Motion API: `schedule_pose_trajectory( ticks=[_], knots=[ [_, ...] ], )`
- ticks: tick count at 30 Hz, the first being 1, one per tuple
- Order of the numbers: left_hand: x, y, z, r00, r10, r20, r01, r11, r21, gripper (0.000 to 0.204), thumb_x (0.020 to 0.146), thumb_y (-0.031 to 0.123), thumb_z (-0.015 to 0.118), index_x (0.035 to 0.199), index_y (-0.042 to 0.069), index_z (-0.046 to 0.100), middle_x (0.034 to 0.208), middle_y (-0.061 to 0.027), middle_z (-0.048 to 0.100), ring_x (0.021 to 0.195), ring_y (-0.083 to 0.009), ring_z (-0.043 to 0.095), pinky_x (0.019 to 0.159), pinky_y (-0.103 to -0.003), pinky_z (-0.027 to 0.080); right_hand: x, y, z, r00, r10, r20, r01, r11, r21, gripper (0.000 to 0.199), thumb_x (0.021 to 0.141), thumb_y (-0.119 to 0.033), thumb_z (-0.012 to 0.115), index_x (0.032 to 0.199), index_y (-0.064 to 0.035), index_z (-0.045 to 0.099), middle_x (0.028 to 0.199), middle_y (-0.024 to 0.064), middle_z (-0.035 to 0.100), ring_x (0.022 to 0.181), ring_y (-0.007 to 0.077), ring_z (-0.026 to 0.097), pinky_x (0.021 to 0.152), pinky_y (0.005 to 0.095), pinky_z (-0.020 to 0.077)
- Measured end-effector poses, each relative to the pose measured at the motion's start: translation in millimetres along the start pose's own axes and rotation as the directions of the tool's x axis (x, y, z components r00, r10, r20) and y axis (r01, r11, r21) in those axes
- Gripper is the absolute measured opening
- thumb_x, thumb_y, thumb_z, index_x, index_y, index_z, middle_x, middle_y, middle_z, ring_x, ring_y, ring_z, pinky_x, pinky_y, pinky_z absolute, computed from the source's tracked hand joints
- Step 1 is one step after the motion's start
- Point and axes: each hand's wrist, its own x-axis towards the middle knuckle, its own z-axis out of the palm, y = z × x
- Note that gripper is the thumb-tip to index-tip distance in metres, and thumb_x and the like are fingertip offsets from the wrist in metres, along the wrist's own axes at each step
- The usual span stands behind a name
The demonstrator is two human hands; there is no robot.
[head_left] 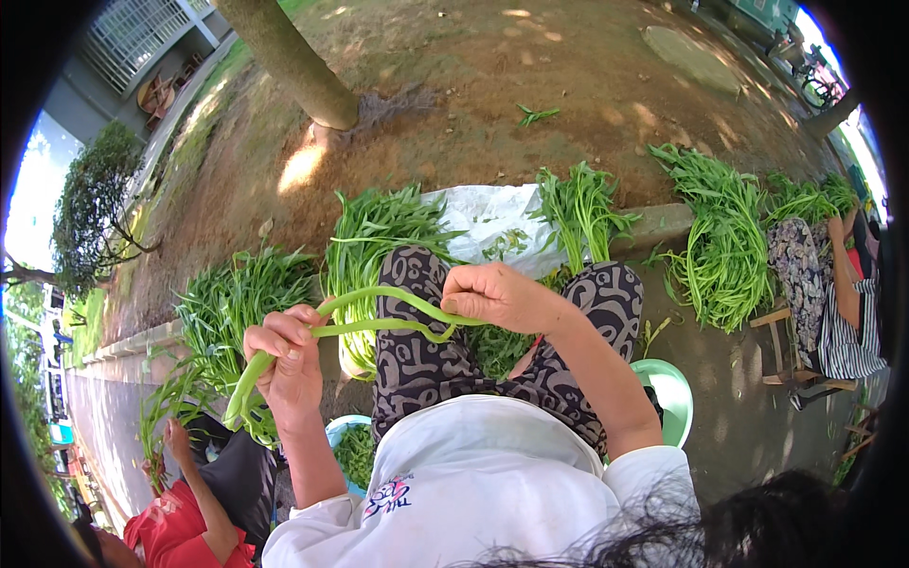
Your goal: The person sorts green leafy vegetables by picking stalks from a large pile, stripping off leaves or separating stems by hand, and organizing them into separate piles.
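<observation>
Stems [379, 325]: bowed in mid-air, above the patterned trousers [423, 371].
Left hand [292, 360]: closed round the stems.
Right hand [497, 295]: apparently pinching them further along, grip partly hidden.
Sheet [488, 210]: white, lying between leafy bundles [390, 227].

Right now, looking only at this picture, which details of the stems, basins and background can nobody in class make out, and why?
All in the head view:
- Green stems inside the left hand: hidden by its fingers.
- Stem parts behind the right hand: hidden by that hand.
- Blue basin, right side: hidden by the white shirt.
- Green basin, left side: hidden by the right arm.
- Bicycle, fine parts: too small.
</observation>
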Motion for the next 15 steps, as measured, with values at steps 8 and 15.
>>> schedule_pose_trajectory(
  ticks=[8, 15],
  knots=[
    [-6.3, 2.0, -0.5, 0.998, 0.000, -0.055, 0.007, 0.993, 0.119, 0.014, 0.088, 0.009, 0.061, 0.090, 0.012, 0.048, 0.093, -0.0039, 0.053, 0.106, -0.0253, 0.050, 0.098, -0.053, 0.040, 2.2, -4.0, -1.7, 0.658, -0.351, -0.667, 0.148, 0.928, -0.342, 0.017, 0.092, -0.018, 0.057, 0.090, -0.0015, 0.056, 0.075, 0.0053, 0.057, 0.064, 0.0133, 0.052, 0.059, 0.0267, 0.0434],
    [-20.7, -17.5, 6.0, 0.943, 0.091, -0.321, -0.040, 0.986, 0.161, 0.013, 0.090, 0.008, 0.056, 0.096, 0.012, 0.046, 0.102, -0.0070, 0.053, 0.110, -0.0263, 0.050, 0.095, -0.047, 0.042, -0.5, 7.6, 27.3, 0.750, -0.153, -0.644, 0.244, 0.968, 0.054, 0.017, 0.092, -0.018, 0.057, 0.094, -0.0017, 0.058, 0.081, 0.0014, 0.060, 0.067, 0.0071, 0.052, 0.060, 0.0213, 0.0445]
  ],
)
